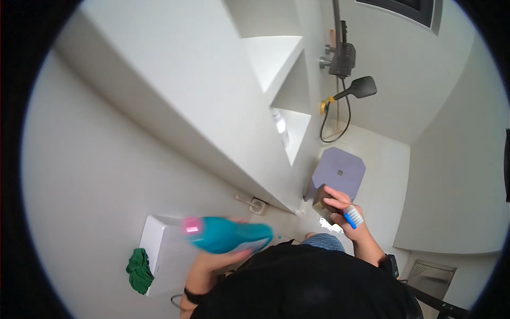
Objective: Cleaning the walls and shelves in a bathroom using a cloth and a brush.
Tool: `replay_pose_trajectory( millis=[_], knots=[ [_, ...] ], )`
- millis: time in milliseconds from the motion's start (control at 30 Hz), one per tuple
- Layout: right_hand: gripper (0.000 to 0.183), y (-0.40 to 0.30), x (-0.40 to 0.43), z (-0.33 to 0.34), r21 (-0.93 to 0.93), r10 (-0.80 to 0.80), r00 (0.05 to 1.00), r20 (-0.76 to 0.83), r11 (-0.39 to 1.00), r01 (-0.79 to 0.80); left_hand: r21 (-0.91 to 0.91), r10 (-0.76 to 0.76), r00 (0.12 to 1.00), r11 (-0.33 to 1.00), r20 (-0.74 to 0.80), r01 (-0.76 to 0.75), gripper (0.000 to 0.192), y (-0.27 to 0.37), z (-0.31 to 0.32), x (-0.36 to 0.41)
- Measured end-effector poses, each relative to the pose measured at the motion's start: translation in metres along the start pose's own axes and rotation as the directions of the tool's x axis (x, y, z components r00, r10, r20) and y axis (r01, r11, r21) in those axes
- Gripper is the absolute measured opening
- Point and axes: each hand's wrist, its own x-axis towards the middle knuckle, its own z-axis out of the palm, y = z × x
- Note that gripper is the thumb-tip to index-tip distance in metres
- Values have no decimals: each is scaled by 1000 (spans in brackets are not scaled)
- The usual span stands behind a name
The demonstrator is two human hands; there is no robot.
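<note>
A teal plastic bottle (225, 235) with a pink cap (192, 226) is gripped in my left hand (219, 261). It lies nearly sideways, cap to the left, and is slightly blurred. My right hand (359, 232) pinches a brownish-grey block (324, 204), perhaps a sponge; its material is unclear. Against the same hand sits a small blue-and-white brush (353, 217), pale bristle side showing. The rest of the brush is hidden by my hand. Beyond the right hand stands a purple stool (338, 165), its top partly covered by the block and fingers.
A white cistern-like box (169, 251) stands at left with a green cloth (140, 271) over its edge. Wall niches hold a white bottle (281, 127). A dark hand shower (363, 87) and hose hang beyond. A small brush (247, 201) lies by a floor drain (258, 206).
</note>
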Motion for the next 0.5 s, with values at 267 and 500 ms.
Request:
replay_pose_trajectory(
  millis=[267, 500],
  knots=[
    [46, 67, -56, -19, 107, 109, 923, -370, 992, -74, 190, 216, 926, 968, -310, -162, 61, -152, 113, 232],
    [38, 79, -138, -34, 154, 225, 805, -550, 974, -167, 224, 9, 592, 930, -806, 291, 67, -148, 146, 386]
  ],
)
